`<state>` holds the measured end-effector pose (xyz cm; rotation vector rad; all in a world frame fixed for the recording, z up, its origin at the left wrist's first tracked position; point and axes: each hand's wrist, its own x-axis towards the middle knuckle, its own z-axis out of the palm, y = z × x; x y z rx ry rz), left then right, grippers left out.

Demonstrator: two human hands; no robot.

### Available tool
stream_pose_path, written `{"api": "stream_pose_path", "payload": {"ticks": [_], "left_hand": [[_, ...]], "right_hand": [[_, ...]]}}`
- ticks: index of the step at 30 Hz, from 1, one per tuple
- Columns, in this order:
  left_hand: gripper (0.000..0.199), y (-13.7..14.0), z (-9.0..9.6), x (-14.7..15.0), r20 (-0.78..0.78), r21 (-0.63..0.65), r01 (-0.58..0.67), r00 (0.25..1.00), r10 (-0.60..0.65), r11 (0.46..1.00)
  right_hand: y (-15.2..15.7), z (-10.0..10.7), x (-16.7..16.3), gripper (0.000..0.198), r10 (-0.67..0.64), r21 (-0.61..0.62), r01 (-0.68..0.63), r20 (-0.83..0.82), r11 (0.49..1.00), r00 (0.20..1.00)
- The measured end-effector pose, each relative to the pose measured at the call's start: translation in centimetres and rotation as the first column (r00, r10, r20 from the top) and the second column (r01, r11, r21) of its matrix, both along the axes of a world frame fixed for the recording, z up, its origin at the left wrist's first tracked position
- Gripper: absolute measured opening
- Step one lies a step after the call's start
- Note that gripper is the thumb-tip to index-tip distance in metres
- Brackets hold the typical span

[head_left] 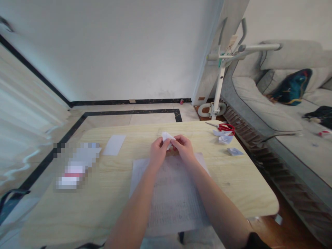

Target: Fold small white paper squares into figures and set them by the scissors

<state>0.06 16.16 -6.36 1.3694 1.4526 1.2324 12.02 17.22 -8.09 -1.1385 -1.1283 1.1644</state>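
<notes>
Between my two hands is a small piece of folded white paper, held up over the far middle of the table. My left hand pinches its left side with thumb and fingers. On the other side, the fingers of my right hand are closed on the same paper. Its lower part is hidden behind my thumbs. Under my forearms lies a large printed sheet, its text too faint to read.
Red-handled scissors lie at the table's far right by paper scraps and a small folded paper. A blank white sheet rests at left, near a pixelated item. Beyond the table stands a grey sofa.
</notes>
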Motion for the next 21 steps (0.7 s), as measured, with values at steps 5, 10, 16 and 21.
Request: {"api": "stream_pose_path", "payload": {"ticks": [5,10,16,21], "left_hand": [[0.024,0.14,-0.26,-0.15,-0.045,0.006,-0.001,0.999,0.001,1.000],[0.023,0.00,-0.35,-0.07,-0.042,0.034,0.005,0.999,-0.004,0.999],[0.023,-0.13,-0.28,0.06,-0.012,0.016,0.038,0.999,-0.038,0.999],[0.022,-0.11,-0.06,0.10,0.034,-0.017,0.041,0.999,-0.040,0.999]], "right_hand": [[0.11,-0.10,0.04,0.016,-0.004,0.035,0.004,-0.001,0.999,1.000],[0.07,0.11,0.06,0.016,0.004,0.011,-0.004,-0.033,1.000,0.999],[0.15,-0.07,0.12,0.015,-0.025,0.007,0.025,-0.031,1.000,0.999],[0.27,-0.37,0.13,0.017,-0.021,0.012,0.021,-0.018,1.000,1.000]]}}
